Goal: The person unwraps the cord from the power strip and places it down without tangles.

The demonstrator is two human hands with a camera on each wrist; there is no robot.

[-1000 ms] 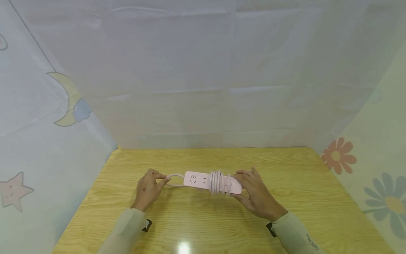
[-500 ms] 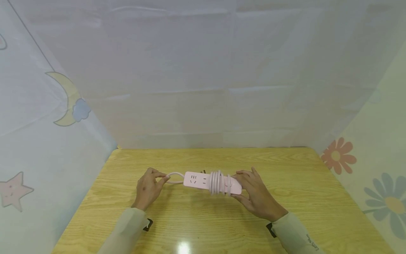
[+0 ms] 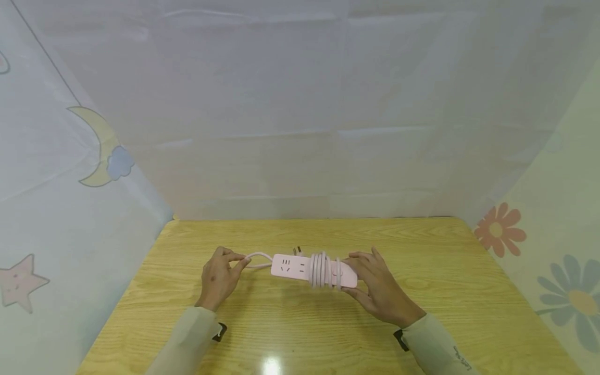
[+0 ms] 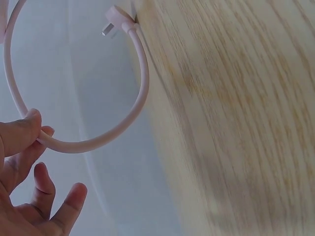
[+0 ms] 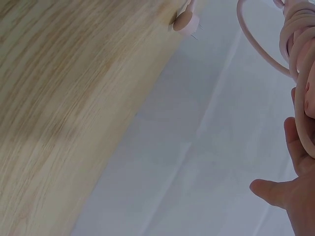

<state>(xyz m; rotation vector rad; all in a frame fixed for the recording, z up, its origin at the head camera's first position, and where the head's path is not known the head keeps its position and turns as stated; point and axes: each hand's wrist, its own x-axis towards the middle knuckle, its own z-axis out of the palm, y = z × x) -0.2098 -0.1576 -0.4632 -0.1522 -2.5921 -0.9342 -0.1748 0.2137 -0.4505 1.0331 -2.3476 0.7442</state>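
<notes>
1. Head view: wooden table (image 3: 300, 323) beneath the power strip (image 3: 289, 266).
2. Power strip, held above the table, is wrapped in its cord (image 4: 76, 146).
3. Right hand (image 3: 382, 290) grips the strip's switch end, thumb and fingers opposed.
4. Left hand (image 3: 217, 279), beyond the socket end, pinches the cord, other fingers free.
5. Plug (image 4: 119, 17) shows past the strip's far edge.
</notes>
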